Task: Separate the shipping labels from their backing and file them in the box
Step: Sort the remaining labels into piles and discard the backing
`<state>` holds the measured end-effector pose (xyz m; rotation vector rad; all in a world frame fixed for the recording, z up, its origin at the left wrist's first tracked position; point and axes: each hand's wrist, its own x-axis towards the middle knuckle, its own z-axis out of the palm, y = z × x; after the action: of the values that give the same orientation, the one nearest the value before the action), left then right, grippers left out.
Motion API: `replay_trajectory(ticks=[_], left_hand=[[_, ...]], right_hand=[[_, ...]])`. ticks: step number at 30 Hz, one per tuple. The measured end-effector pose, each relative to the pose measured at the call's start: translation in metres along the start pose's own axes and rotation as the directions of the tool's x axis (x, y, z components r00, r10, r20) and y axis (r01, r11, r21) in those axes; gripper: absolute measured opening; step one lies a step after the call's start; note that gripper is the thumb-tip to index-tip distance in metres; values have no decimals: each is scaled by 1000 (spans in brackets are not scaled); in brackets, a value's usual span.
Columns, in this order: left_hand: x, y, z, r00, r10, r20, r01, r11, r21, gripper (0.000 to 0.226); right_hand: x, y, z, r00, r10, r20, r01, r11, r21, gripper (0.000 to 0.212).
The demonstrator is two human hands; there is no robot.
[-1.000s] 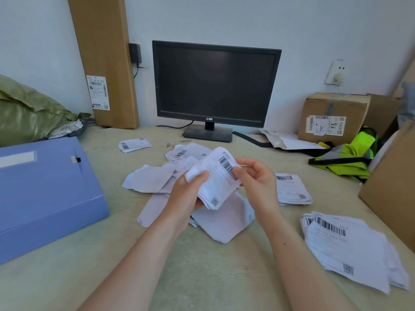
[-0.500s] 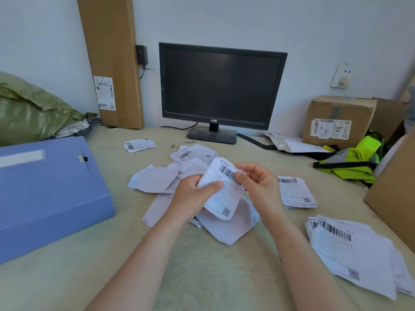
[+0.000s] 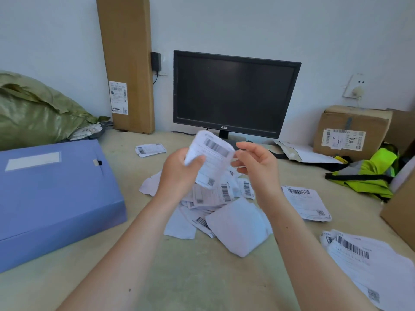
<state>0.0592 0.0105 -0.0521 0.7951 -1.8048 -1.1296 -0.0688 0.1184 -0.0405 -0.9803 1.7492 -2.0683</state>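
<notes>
Lying shut at far left, the blue box runs off the frame edge. Beside it the left hand pinches a motion-blurred shipping label above the loose paper pile. The right hand hovers just beside it, fingers spread; whether they touch the label's edge I cannot tell.

**Both hands raised, forearms bare**

The left hand is curled closed, thumb pressed over its fingers — pinching a shipping label. The right hand hovers just beside it, fingers loosely spread and half bent, palm turned leftward.
</notes>
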Motion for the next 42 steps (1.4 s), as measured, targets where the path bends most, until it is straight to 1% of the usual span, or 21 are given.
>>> replay_trajectory(ticks=[4, 6, 8, 9, 11, 12, 13, 14, 16, 19, 22, 25, 27, 30, 32, 34, 36, 38, 39, 41, 42], left_hand=[[7, -19, -12, 971, -28, -238, 10, 997, -80, 10], [6, -33, -9, 962, -79, -260, 46, 990, -131, 10], [7, -42, -5, 961, -126, -246, 86, 983, -165, 12], [8, -44, -4, 960, -133, -246, 92, 980, -174, 14], [12, -47, -2, 958, -149, -245, 104, 977, -186, 15], [14, -48, -1, 957, -167, -239, 120, 973, -199, 15], [14, -49, -1, 956, -185, -229, 135, 967, -217, 15], [15, -51, -1, 956, -198, -217, 146, 961, -235, 15], [14, -50, -2, 956, -224, -192, 164, 945, -283, 18], [12, -45, -4, 952, -253, -174, 176, 913, -368, 22], [9, -42, -5, 956, -248, -157, 170, 903, -393, 24], [9, -39, -5, 958, -267, -104, 207, 897, -391, 23], [7, -35, -5, 941, -339, 22, 314, 845, -433, 20], [3, -26, -4, 867, -366, 338, 494, 720, -488, 32], [-1, -24, -2, 846, -321, 427, 503, 746, -436, 33], [-3, -25, 1, 881, -302, 364, 442, 800, -406, 23], [-1, -28, 1, 927, -319, 199, 374, 836, -402, 12], [2, -30, -3, 947, -318, 50, 309, 857, -412, 13], [3, -30, -5, 950, -313, 5, 286, 859, -424, 14], [4, -30, -9, 950, -309, -42, 258, 856, -448, 15], [3, -30, -11, 949, -309, -60, 250, 857, -450, 16]], right_hand=[[14, 8, 18, 998, 49, 29, -47, 995, -84, 21], [20, 22, 23, 993, 98, 67, -82, 974, -210, 22], [23, 38, 25, 985, 153, 83, -105, 903, -416, 29], [24, 45, 24, 981, 178, 76, -106, 822, -559, 38], [25, 55, 21, 966, 250, 60, -86, 535, -841, 64], [24, 57, 19, 955, 289, 65, -59, 400, -914, 75], [23, 57, 18, 942, 326, 76, -36, 326, -945, 82], [24, 57, 18, 930, 357, 90, -28, 312, -950, 82], [27, 56, 16, 929, 351, 117, -31, 390, -920, 71], [33, 53, 10, 981, 177, 83, -42, 605, -795, 50], [36, 37, 4, 999, -5, -31, -11, 878, -478, 36], [36, 16, 3, 995, -82, -55, 67, 971, -227, 35], [33, 8, 5, 995, -87, 42, 93, 979, -182, 37], [28, 12, 13, 987, -98, 129, 124, 970, -210, 37], [27, 17, 20, 986, -113, 121, 137, 969, -208, 34], [28, 23, 25, 987, -124, 101, 143, 969, -203, 33], [31, 32, 26, 991, -125, 39, 131, 961, -245, 32], [34, 42, 24, 998, -60, 13, 60, 912, -407, 40], [35, 48, 21, 1000, 1, 23, 12, 843, -538, 49], [33, 58, 17, 988, 142, 65, -37, 618, -785, 68], [30, 63, 17, 977, 192, 90, -19, 503, -864, 77]])
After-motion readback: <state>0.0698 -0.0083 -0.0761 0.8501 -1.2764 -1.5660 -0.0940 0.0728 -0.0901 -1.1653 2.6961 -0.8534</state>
